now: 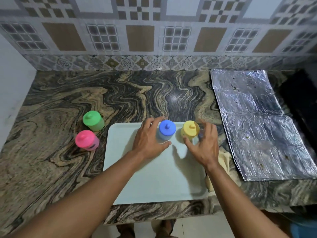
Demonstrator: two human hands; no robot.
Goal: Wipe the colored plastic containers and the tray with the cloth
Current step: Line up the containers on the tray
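We count four colored plastic containers, each with a knobbed lid: one blue container (pixel 166 130) just beside the fingers of our left hand (pixel 148 141), one yellow container (pixel 190 129) inside the curl of the fingers of our right hand (pixel 204 146), and one green container (pixel 93 120) and one pink container (pixel 87 140) well out past the left hand's fingers. We count one pale tray (pixel 154 177) under both sets of fingers, and one yellowish cloth (pixel 224 162) behind the right wrist. We count one foil sheet (pixel 253 124) off beyond the right fingers. Two hands are in view, and two feet (pixel 145 228) show below the counter edge.
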